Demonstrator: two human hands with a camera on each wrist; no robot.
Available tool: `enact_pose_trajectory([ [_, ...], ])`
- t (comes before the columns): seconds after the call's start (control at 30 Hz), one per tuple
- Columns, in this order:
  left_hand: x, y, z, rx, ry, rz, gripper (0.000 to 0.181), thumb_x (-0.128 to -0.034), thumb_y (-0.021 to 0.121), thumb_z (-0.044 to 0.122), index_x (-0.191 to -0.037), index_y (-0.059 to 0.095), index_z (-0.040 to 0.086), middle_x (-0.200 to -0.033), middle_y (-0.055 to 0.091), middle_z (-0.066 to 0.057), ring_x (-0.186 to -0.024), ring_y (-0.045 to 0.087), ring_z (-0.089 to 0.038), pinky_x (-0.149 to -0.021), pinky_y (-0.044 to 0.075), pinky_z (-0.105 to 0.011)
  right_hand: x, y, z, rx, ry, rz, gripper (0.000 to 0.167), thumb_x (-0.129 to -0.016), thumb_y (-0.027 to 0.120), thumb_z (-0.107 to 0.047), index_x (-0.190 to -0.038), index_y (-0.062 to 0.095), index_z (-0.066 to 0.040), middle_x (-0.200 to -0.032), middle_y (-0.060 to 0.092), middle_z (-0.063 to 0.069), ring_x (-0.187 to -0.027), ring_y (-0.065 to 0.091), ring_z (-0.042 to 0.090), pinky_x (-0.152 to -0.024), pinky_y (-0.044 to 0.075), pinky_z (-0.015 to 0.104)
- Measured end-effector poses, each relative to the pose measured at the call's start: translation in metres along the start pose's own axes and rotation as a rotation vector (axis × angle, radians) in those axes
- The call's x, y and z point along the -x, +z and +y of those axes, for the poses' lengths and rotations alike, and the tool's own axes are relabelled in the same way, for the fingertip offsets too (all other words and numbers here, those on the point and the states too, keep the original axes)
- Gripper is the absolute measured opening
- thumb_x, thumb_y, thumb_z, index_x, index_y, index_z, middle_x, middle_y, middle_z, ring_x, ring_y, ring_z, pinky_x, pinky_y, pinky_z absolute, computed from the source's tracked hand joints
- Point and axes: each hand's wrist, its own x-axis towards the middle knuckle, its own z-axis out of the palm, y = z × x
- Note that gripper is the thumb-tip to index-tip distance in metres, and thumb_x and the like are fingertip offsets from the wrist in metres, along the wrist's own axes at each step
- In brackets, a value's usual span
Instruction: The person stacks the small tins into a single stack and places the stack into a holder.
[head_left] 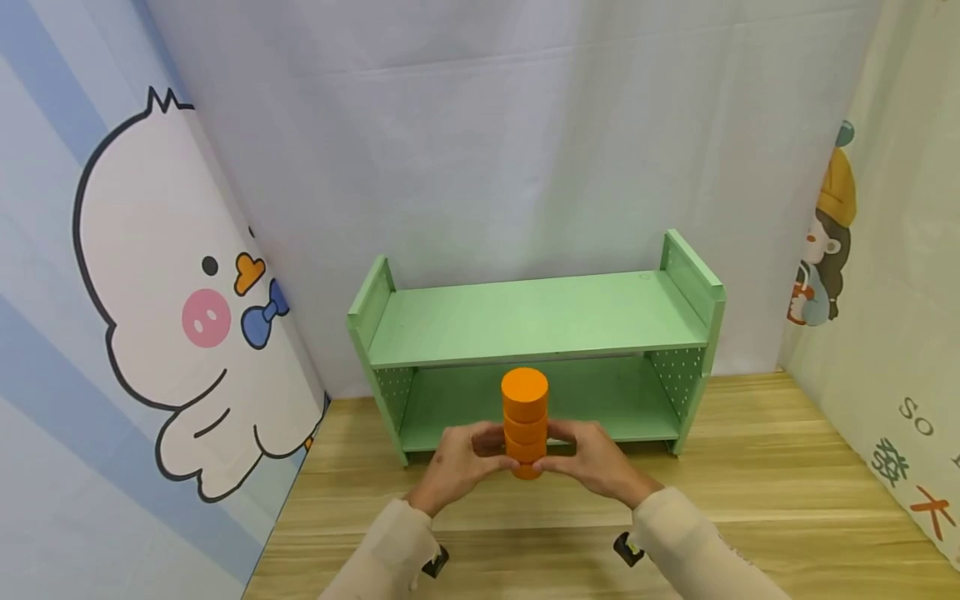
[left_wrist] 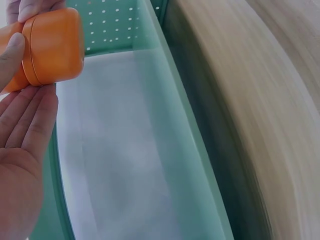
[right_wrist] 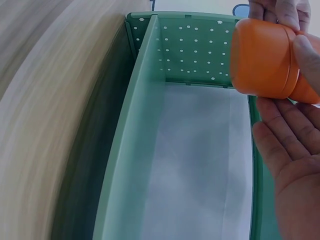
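An orange stack [head_left: 525, 390] of several round, cylinder-like pieces stands upright between the two hands, in front of the green shelf [head_left: 525, 321]. From the left, the left hand [head_left: 459, 462] grips its lower part, thumb on the near side. Opposite it, the right hand [head_left: 597, 464] grips the same part with its thumb low on the front. Both wrist views show the stack's rounded end piece [left_wrist: 57, 46] and a seam beside it; the fingers [right_wrist: 277, 127] lie along one side. The far fingers are partly hidden behind the stack in the head view.
The two-level shelf stands on a wood-grain table [head_left: 780, 467], its side panels [right_wrist: 195, 50] perforated. Behind it hangs a pale curtain [head_left: 525, 158]. Printed cloths hang at both sides, the left one with a white cartoon bird [head_left: 150, 250].
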Motion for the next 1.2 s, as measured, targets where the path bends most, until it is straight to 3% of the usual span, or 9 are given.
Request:
enact_pose_trajectory([
  [0.53,-0.01,-0.014,0.015,-0.068,0.051,0.019,0.045,-0.0837,0.08,0.011,-0.127,0.067,0.004,-0.121,0.07,-0.009,-0.108,0.069,-0.02,-0.092,0.058,-0.035,-0.013,-0.013,-0.012,0.046,-0.05,0.017,0.056,-0.086,0.08,-0.018,-0.136,0.06,-0.001,-0.133,0.063,0.014,-0.119,0.062,0.03,-0.102,0.05,0.05],
  [1.2,-0.023,-0.024,0.03,-0.121,0.062,0.035,0.045,-0.0841,0.08,0.012,-0.126,0.067,0.005,-0.123,0.07,-0.006,-0.107,0.069,-0.014,-0.09,0.057,-0.028,-0.026,-0.026,-0.025,0.076,-0.096,0.026,0.055,-0.086,0.078,-0.012,-0.135,0.059,0.004,-0.131,0.063,0.018,-0.117,0.063,0.032,-0.101,0.051,0.048],
])
